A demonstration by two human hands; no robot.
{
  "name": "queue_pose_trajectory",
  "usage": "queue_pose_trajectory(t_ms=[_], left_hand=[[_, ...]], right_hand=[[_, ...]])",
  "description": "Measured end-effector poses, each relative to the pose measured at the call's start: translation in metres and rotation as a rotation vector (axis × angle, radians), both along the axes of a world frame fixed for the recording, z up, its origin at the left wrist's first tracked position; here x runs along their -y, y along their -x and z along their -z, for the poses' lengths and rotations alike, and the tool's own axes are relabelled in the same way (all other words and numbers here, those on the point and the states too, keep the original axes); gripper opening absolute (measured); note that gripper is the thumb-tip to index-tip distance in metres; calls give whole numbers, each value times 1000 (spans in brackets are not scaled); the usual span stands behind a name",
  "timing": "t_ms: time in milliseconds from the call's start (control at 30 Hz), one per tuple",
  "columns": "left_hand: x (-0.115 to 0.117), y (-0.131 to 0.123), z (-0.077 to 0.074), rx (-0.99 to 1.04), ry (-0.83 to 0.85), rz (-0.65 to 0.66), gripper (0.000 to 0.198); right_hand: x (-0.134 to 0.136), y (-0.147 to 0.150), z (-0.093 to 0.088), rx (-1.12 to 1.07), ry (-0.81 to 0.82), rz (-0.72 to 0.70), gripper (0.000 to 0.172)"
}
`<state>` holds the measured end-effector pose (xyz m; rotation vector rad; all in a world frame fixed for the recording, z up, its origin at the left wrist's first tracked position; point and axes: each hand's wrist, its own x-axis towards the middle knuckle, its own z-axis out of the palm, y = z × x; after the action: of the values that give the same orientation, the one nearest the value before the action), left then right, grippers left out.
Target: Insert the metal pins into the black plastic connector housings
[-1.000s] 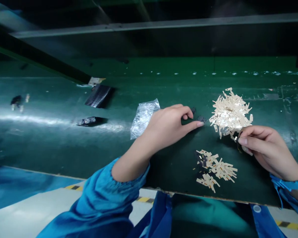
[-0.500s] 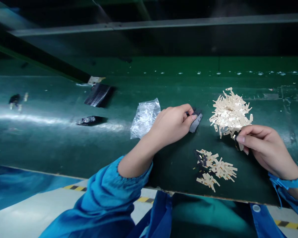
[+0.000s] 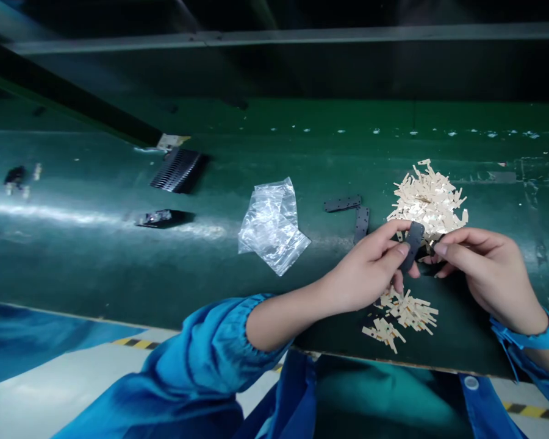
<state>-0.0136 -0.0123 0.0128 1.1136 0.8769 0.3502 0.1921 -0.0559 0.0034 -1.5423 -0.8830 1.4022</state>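
- Out left, a crumpled clear plastic bag lies on the dark green belt table.
- Right of it, two spare dark flat strips rest on the belt, clear of both hands.
- The left hand pinches a small dark grey flat plastic strip by its lower end, lifted off the belt.
- It looks light, thin and stiff, so an end or the edges seem the surest hold.
- Just behind sits a heap of pale cream metal tabs, tiny and likely slippery.
- On the right hand, thumb and forefinger are pressed together at the strip's top, on something too small to tell.
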Motion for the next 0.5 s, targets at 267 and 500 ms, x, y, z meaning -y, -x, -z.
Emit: queue_pose_trajectory(t_ms=[267, 500], left_hand=[[9, 0, -1, -25, -136, 49, 66], [13, 1, 1, -93, -280, 113, 68]], right_hand=[[-2, 5, -6, 35, -5, -15, 6], [-3, 6, -7, 140, -23, 24, 3]])
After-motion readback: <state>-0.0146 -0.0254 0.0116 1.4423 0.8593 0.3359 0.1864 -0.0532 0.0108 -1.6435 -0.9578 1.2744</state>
